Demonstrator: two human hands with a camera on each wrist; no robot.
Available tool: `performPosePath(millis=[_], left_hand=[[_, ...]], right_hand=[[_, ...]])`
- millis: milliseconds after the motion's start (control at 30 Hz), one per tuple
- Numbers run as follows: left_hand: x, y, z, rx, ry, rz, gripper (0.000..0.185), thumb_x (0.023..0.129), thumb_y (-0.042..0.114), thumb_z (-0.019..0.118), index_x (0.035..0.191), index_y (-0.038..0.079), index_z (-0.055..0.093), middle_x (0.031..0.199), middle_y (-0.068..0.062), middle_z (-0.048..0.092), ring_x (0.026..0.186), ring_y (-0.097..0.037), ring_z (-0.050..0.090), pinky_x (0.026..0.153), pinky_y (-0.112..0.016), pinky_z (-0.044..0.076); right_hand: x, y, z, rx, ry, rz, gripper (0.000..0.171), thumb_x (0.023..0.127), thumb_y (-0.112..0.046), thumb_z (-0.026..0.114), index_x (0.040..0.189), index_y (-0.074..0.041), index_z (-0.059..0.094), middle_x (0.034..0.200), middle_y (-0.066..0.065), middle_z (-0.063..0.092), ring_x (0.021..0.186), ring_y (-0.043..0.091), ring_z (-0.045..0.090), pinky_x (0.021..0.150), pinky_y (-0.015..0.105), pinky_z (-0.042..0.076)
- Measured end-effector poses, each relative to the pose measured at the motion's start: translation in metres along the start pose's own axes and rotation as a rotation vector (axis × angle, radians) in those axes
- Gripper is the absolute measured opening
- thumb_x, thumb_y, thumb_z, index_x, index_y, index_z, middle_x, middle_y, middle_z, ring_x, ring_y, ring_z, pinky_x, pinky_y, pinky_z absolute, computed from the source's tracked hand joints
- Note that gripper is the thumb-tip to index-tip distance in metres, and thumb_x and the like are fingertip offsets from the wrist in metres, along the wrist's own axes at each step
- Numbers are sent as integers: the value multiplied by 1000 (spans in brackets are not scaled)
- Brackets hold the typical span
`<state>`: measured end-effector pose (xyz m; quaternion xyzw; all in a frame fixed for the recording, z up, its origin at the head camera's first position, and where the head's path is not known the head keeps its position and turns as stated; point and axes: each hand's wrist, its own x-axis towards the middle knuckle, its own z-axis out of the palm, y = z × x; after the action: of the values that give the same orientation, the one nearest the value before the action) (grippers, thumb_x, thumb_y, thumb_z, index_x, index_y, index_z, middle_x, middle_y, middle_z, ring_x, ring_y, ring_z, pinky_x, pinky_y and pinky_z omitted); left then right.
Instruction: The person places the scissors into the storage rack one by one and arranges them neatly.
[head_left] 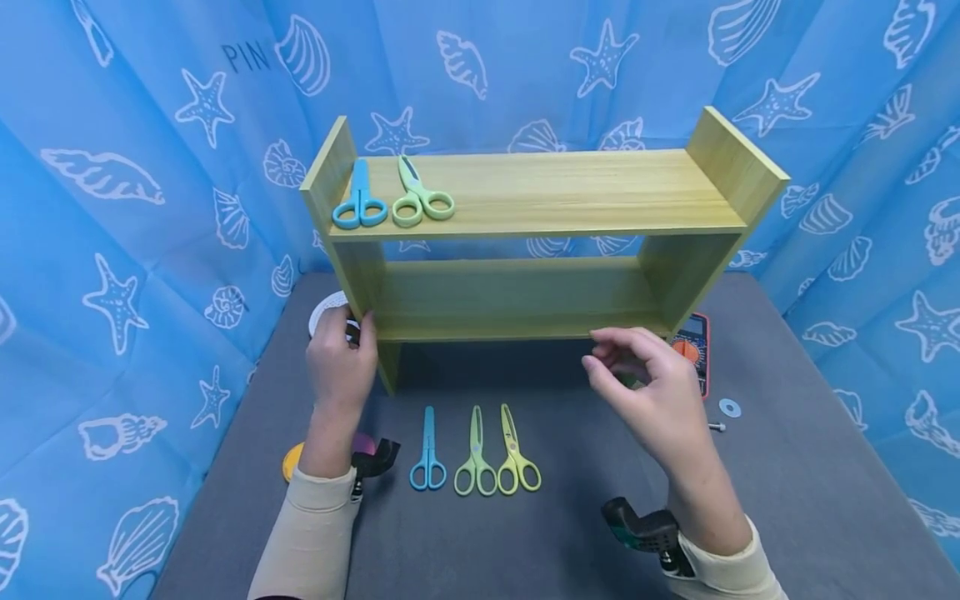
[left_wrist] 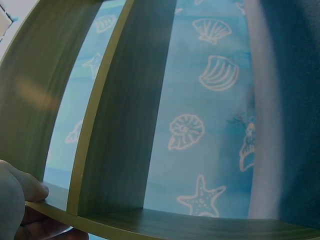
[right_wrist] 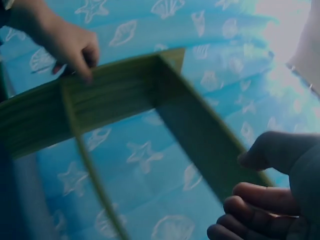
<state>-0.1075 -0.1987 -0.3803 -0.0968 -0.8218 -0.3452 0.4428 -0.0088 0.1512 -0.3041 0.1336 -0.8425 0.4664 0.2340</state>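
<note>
I had the left hand (head_left: 341,358) pinching the wooden shelf (head_left: 555,190) side panel — right hand (head_left: 651,382) half-curled, empty, near its right end.

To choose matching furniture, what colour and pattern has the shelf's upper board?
The upper board is pale yellow with lengthwise wood grain, clearest in the head view.

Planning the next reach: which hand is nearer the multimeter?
Right. The right hand is just left of the multimeter; the left hand grips the left side of the shelf.
</note>
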Motion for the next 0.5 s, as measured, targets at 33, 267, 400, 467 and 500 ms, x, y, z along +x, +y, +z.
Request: performPosePath(millis=[33,267,400,467,500], left_hand=[[0,0,0,0,0,-2,20,100,14,66,102,-6,63,90,-22,62,72,-35,62,57,-42,51],[1,0,1,-7,22,-10,20,98,11,68,97,-8,63,87,-23,62,69,-36,62,55,-43,49],[0,-1,1,3,16,-13,20,99,12,68,97,-8,63,87,-23,62,70,-35,62,56,-42,49],[-1,-1,1,5,6,-14,21,99,12,68,98,-8,63,88,-23,62,71,-36,63,57,-42,50],[-1,-1,1,-1,4,-15,21,99,12,68,99,-8,63,88,-22,62,71,-36,63,57,-42,50]], right_hand=[[-4,5,1,-8,-12,6,29,85,2,79,114,-2,74,98,1,68,87,10,63,79,15,53],[-34,35,21,-63,-106,58,31,83,2,82,111,-7,74,95,-1,67,86,12,65,77,25,58],[-50,51,37,-76,-177,94,30,81,2,83,108,-8,75,90,0,66,81,11,66,73,34,61],[-57,58,44,-88,-216,120,29,80,1,84,106,-8,75,88,0,65,79,10,66,72,34,60],[-61,61,48,-96,-233,133,28,80,0,85,105,-8,75,87,-1,65,78,9,65,71,33,60]])
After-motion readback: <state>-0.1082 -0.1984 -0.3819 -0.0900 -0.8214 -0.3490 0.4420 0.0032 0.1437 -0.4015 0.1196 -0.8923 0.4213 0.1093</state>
